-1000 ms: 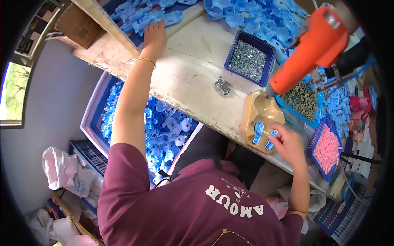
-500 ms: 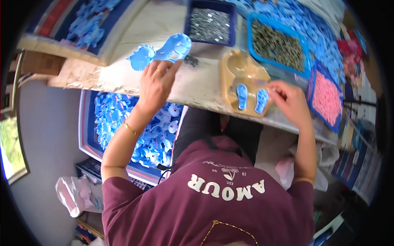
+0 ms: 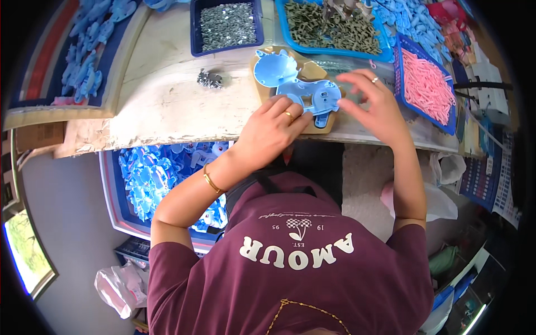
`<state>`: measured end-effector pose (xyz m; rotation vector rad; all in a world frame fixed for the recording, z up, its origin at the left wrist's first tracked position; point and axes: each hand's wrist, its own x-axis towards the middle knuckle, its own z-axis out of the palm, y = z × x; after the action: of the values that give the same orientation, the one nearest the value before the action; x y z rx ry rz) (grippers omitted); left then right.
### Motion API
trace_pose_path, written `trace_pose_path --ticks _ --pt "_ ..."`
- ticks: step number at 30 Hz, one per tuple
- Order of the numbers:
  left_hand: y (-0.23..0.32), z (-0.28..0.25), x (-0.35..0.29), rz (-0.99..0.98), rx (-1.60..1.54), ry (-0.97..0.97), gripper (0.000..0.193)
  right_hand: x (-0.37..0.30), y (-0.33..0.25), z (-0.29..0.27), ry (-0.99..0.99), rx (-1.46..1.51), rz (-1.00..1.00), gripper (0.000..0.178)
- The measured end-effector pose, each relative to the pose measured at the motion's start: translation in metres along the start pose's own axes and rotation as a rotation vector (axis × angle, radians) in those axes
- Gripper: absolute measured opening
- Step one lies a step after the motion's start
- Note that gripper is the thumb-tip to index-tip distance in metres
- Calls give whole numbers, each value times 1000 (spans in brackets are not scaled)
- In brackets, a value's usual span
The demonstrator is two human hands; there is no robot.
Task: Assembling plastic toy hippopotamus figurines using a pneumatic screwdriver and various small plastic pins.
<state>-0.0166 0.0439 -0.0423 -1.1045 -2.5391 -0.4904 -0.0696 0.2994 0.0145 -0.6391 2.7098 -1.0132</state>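
Observation:
A blue plastic toy shell (image 3: 318,96), with a rounded head part and a hollow body part, lies over the tan moulded jig (image 3: 309,70). My left hand (image 3: 273,127) grips the shell's near left edge, its fingers curled and partly hiding it. Below the shell, part of a small blue foot-shaped piece (image 3: 321,120) shows in the jig. The rest of the jig's hollows are covered. My right hand (image 3: 377,109) is held just right of the shell, thumb and fingers apart. Nothing shows between those fingers.
Behind the jig stand a navy tray (image 3: 192,28) of small metal parts and a blue tray (image 3: 287,42) of brownish parts. A blue basket (image 3: 410,104) of pink pieces stands right. Dark screws (image 3: 209,79) lie on the table; a bin (image 3: 114,206) of blue parts sits below left.
My left hand has brought the blue shell rightward onto the jig, covering the foot-shaped pieces. My right hand has moved off the jig's right side and opened. The whole view has shifted.

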Motion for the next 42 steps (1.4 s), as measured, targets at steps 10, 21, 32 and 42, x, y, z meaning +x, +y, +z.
trace_pose_path --ticks 10,21,32,42 --pt "-3 4 13 -163 -91 129 48 7 20 22 72 -245 -303 58" --pt "-7 21 24 -264 -81 96 56 3 14 31 80 -373 -248 58" --pt "-4 20 24 -299 -34 49 62 88 72 -19 128 -25 -34 27" --pt "-3 22 25 -296 -51 50 63 155 121 -20 169 57 -41 20"
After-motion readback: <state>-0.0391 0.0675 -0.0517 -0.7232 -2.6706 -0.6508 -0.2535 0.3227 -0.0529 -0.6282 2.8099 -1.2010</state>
